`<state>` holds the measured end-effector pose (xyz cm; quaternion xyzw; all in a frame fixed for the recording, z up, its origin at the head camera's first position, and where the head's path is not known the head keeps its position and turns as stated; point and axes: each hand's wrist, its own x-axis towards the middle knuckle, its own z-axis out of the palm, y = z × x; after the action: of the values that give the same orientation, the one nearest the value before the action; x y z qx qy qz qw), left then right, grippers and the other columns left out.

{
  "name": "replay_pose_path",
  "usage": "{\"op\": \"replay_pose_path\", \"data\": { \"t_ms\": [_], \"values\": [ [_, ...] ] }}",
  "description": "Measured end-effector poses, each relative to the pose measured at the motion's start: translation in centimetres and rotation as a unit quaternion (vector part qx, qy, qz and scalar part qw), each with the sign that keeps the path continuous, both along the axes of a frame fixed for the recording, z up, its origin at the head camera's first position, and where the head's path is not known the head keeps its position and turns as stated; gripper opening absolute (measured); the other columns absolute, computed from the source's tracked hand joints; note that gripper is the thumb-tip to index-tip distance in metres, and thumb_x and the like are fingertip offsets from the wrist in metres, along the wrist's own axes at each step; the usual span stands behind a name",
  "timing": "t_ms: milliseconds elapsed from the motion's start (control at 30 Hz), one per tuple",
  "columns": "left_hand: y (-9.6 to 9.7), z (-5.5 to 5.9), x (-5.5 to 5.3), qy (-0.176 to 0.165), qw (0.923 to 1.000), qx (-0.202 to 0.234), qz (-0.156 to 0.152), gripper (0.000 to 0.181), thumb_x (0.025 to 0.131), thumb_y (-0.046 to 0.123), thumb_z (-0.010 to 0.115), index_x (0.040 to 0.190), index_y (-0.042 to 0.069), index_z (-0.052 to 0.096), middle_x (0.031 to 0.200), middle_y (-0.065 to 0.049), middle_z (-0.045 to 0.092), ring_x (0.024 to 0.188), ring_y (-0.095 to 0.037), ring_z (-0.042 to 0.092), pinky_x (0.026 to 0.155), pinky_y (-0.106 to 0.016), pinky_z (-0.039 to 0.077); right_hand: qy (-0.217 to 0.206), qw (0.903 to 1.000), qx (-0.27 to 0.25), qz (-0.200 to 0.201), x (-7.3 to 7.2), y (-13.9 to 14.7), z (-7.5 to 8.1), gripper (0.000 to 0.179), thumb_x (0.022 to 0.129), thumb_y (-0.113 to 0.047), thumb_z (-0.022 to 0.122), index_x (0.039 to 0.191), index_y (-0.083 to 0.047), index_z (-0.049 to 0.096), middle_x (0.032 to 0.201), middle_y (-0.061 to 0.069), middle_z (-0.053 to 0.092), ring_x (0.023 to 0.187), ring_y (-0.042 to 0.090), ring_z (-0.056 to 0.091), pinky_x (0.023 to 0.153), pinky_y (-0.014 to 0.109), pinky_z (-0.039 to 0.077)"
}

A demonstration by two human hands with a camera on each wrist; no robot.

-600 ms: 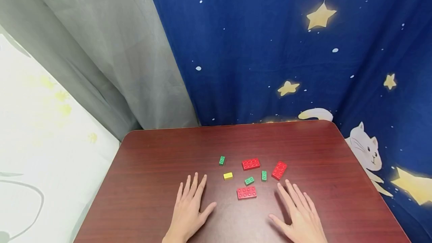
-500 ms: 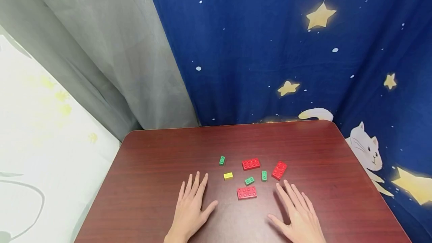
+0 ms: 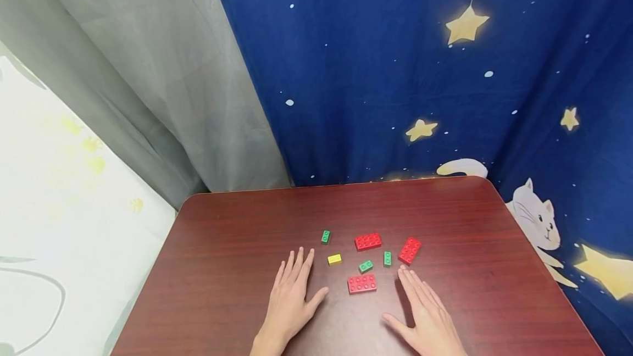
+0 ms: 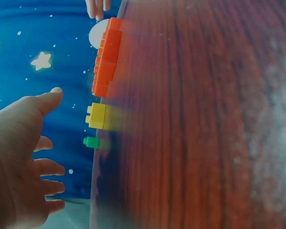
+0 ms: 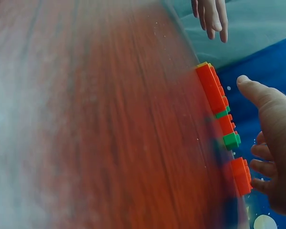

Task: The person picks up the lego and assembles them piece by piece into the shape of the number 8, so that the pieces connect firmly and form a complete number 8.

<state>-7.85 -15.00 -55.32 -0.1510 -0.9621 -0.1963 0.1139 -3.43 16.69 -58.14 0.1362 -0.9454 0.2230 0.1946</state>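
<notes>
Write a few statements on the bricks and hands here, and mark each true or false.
1. Three red bricks lie on the table. True.
2. Only one brick is green. False: three green bricks are there.
3. The yellow brick is nearer the left hand than the right hand. True.
4. The right hand grips a red brick. False: it holds nothing.
5. The yellow brick is stacked on a red one. False: it lies on the table.
</notes>
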Motion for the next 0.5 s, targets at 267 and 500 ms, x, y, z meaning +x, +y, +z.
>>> {"op": "replay_pose_path", "data": {
  "t_ms": [267,500],
  "values": [
    [0.3,-0.4,-0.5,0.003,1.0000,0.003,-0.008,0.088,0.093,0.048,0.079,0.163,0.011,0.041,0.164,-0.022,0.042,0.152,-0.043,0.038,0.124,-0.060,0.033,0.000,0.9998,-0.016,0.010,-0.3,-0.6,-0.3,0.095,0.076,-0.054,0.093,0.150,-0.004,0.059,0.153,0.013,0.059,0.136,0.034,0.058,0.122,0.007,0.007],
    [0.8,-0.6,-0.9,-0.009,0.9998,0.011,-0.016,0.085,0.096,0.043,0.078,0.164,0.009,0.040,0.164,-0.022,0.043,0.152,-0.040,0.040,0.125,-0.056,0.034,0.021,0.9980,-0.044,0.040,-0.8,-1.3,-0.6,0.095,0.076,-0.047,0.094,0.149,-0.001,0.057,0.153,0.014,0.059,0.134,0.036,0.059,0.124,0.010,0.014]
  ]
}}
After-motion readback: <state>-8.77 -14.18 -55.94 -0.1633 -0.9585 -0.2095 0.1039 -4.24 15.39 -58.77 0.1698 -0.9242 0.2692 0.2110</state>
